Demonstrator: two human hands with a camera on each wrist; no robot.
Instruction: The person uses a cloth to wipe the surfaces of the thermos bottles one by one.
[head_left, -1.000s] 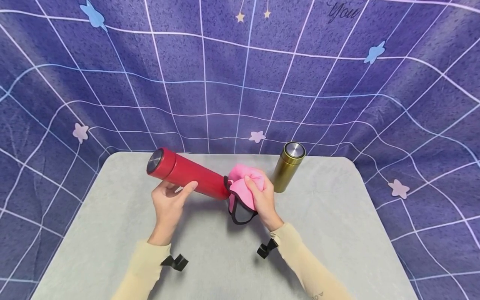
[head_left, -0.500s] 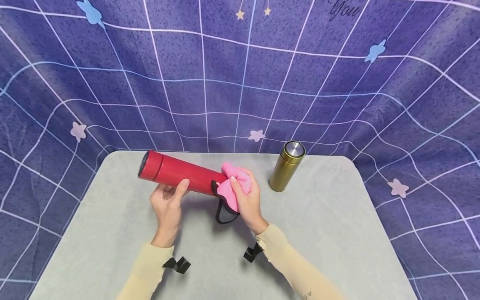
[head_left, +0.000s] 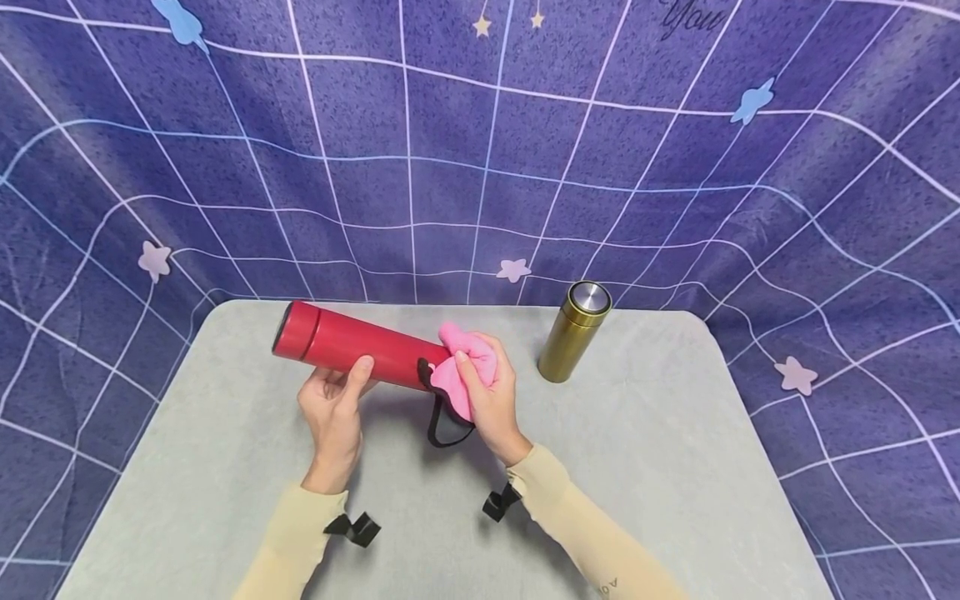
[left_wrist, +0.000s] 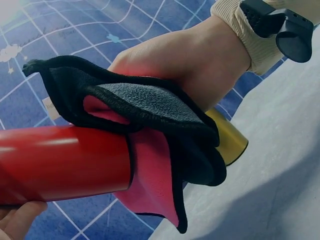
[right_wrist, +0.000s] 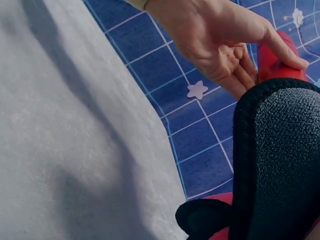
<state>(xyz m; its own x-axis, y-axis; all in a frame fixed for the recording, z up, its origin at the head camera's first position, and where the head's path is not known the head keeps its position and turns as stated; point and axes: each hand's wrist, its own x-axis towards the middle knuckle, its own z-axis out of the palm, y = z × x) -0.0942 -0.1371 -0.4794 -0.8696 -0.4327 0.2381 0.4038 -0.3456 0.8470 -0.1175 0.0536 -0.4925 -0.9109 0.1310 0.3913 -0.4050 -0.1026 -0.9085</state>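
A red thermos flask (head_left: 360, 343) with a dark-edged lid end is held tilted above the table, lid toward the left. My left hand (head_left: 333, 417) grips it from below, thumb on its near side. Bunched in my right hand (head_left: 491, 400) is a pink cloth (head_left: 453, 385) with black edging and a black loop, held against the flask's right end. In the left wrist view the cloth's grey side (left_wrist: 150, 100) shows, and the flask's base end (left_wrist: 65, 162) meets the cloth. The right wrist view shows the cloth's grey face (right_wrist: 287, 150) hiding most of the flask.
A gold thermos flask (head_left: 572, 337) with a steel-topped lid stands upright on the grey table (head_left: 637, 467), right of my right hand. Behind the table hangs a purple curtain (head_left: 450, 192) with grid lines and stars. Each wrist carries a small black camera mount (head_left: 352, 528).
The red flask has shifted left and turned closer to level. My right hand has moved left with the pink cloth, which now covers the flask's right end.
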